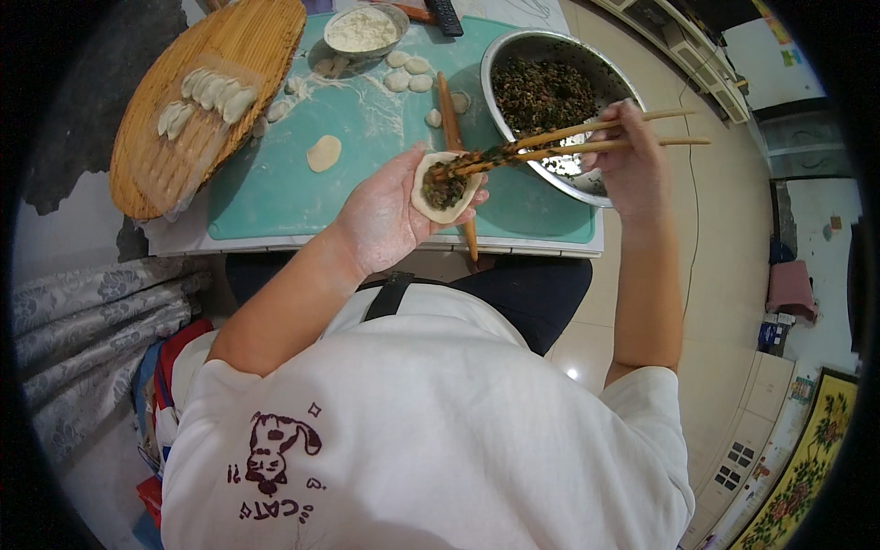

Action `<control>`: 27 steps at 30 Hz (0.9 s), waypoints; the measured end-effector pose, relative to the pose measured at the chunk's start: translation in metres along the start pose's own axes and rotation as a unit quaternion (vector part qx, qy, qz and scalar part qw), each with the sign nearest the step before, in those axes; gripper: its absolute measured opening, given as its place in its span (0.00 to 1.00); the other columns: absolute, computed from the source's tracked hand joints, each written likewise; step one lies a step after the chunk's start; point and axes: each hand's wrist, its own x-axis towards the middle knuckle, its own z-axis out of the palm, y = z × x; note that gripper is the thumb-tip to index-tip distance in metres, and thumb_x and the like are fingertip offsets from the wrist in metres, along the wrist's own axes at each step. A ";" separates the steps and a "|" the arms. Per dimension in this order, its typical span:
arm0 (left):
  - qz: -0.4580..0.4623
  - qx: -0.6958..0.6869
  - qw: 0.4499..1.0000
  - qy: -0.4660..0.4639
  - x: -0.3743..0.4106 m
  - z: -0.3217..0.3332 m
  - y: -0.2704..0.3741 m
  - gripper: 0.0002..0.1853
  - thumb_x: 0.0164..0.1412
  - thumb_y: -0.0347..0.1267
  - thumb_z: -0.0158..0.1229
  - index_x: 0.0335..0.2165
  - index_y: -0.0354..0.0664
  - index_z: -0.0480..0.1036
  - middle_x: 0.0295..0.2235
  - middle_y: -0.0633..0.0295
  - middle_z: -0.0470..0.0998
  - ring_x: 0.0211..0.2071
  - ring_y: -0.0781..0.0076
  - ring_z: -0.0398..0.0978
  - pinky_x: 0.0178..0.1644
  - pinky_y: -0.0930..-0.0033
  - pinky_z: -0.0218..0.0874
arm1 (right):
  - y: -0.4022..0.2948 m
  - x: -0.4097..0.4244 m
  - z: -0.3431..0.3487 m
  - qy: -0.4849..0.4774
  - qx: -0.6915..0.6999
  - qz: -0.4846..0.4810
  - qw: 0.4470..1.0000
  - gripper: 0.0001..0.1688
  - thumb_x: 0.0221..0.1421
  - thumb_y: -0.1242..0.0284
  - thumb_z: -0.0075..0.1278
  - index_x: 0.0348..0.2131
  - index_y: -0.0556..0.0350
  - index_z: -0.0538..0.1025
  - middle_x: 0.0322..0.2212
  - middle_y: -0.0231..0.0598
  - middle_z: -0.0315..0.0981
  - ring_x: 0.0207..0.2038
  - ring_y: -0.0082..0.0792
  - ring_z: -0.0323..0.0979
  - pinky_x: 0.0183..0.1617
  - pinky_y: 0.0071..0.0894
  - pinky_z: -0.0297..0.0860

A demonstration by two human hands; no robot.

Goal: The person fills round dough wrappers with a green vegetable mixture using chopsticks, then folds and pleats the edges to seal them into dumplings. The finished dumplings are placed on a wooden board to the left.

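Observation:
A round dumpling wrapper (421, 199) lies across the palm and fingers of my left hand (385, 216), which is dusted with flour. Dark green and brown filling (443, 191) sits in its middle. My right hand (636, 161) grips a pair of wooden chopsticks (570, 134), whose tips touch the filling. Bits of filling cling along their front ends. Beneath the chopsticks and right hand is a metal bowl (489, 89) holding more chopped filling (543, 93). Under my left hand, a wooden rolling pin (448, 113) runs over the mat's front edge.
On the teal mat (275, 199) lie one flat wrapper (324, 153) and several dough pieces (407, 72). A bowl of flour (361, 31) stands at the back, near a remote control (445, 17). At left, a woven tray (144, 130) carries several folded dumplings (220, 93) on plastic.

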 end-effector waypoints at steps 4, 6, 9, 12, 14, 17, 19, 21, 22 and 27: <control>0.025 0.001 0.999 0.029 -0.002 0.002 0.001 0.29 0.62 0.44 0.27 0.51 0.29 0.51 0.49 0.45 0.61 0.49 0.56 0.62 0.52 0.62 0.55 | 0.004 -0.007 -0.028 -0.014 0.085 -0.051 0.995 0.18 0.56 0.63 0.39 0.28 0.62 0.69 0.18 0.41 0.67 0.20 0.34 0.71 0.23 0.27 0.71; 0.027 -0.040 0.998 0.049 -0.001 -0.007 0.002 0.30 0.62 0.45 0.29 0.51 0.28 0.51 0.49 0.45 0.60 0.50 0.57 0.61 0.54 0.63 0.52 | 0.002 -0.009 -0.039 0.064 0.052 -0.110 0.990 0.17 0.57 0.63 0.39 0.29 0.62 0.69 0.19 0.42 0.68 0.21 0.34 0.72 0.24 0.28 0.71; 0.004 -0.088 0.994 0.057 0.000 -0.015 0.002 0.30 0.61 0.45 0.33 0.50 0.28 0.51 0.50 0.45 0.59 0.51 0.60 0.59 0.56 0.65 0.47 | 0.022 -0.005 -0.058 0.155 -0.166 -0.175 0.958 0.15 0.57 0.66 0.40 0.31 0.63 0.69 0.21 0.40 0.69 0.23 0.31 0.72 0.26 0.27 0.71; -0.027 -0.106 0.991 0.079 0.003 -0.020 0.001 0.30 0.61 0.44 0.32 0.50 0.27 0.52 0.49 0.45 0.60 0.51 0.59 0.59 0.56 0.64 0.48 | 0.059 0.006 -0.066 0.066 -0.471 -0.213 0.854 0.10 0.53 0.70 0.46 0.31 0.59 0.70 0.25 0.40 0.69 0.26 0.37 0.71 0.29 0.30 0.69; -0.036 -0.135 0.989 0.044 0.004 -0.022 0.001 0.29 0.61 0.44 0.32 0.50 0.26 0.51 0.49 0.45 0.60 0.51 0.58 0.59 0.56 0.62 0.48 | 0.061 0.002 -0.048 -0.037 -0.651 -0.193 0.733 0.08 0.45 0.78 0.49 0.31 0.56 0.72 0.30 0.42 0.67 0.32 0.45 0.68 0.35 0.35 0.66; -0.030 -0.134 0.990 0.029 0.003 -0.015 0.004 0.29 0.61 0.43 0.32 0.50 0.25 0.50 0.50 0.44 0.58 0.52 0.56 0.57 0.57 0.60 0.47 | 0.067 0.004 -0.052 -0.127 -0.665 -0.159 0.718 0.12 0.41 0.82 0.48 0.32 0.58 0.72 0.32 0.44 0.65 0.34 0.45 0.68 0.36 0.36 0.65; -0.018 -0.128 0.991 0.028 -0.001 -0.009 0.007 0.29 0.61 0.42 0.31 0.50 0.25 0.50 0.51 0.43 0.57 0.53 0.54 0.56 0.58 0.59 0.45 | 0.057 -0.001 -0.040 -0.139 -0.658 -0.103 0.733 0.15 0.39 0.86 0.46 0.32 0.59 0.72 0.36 0.44 0.65 0.37 0.45 0.67 0.39 0.36 0.66; -0.016 -0.130 0.991 0.017 -0.002 -0.005 0.008 0.28 0.61 0.41 0.31 0.51 0.26 0.48 0.51 0.42 0.56 0.54 0.52 0.54 0.59 0.57 0.44 | 0.052 -0.008 -0.044 -0.144 -0.656 -0.090 0.735 0.16 0.39 0.87 0.44 0.33 0.59 0.72 0.37 0.43 0.66 0.38 0.45 0.67 0.41 0.34 0.66; -0.008 -0.123 0.992 0.014 -0.003 -0.002 0.008 0.28 0.62 0.41 0.31 0.51 0.26 0.48 0.52 0.41 0.55 0.54 0.52 0.54 0.59 0.56 0.44 | 0.045 -0.012 -0.040 -0.126 -0.665 -0.076 0.732 0.18 0.39 0.88 0.43 0.33 0.58 0.72 0.39 0.42 0.66 0.40 0.44 0.67 0.43 0.33 0.66; 0.012 -0.119 0.993 -0.004 -0.008 0.007 0.008 0.28 0.62 0.41 0.30 0.52 0.28 0.48 0.52 0.41 0.54 0.54 0.50 0.54 0.57 0.52 0.46 | 0.013 -0.054 0.016 -0.088 -0.544 -0.262 0.793 0.18 0.36 0.85 0.48 0.33 0.54 0.72 0.39 0.42 0.66 0.40 0.42 0.67 0.42 0.36 0.66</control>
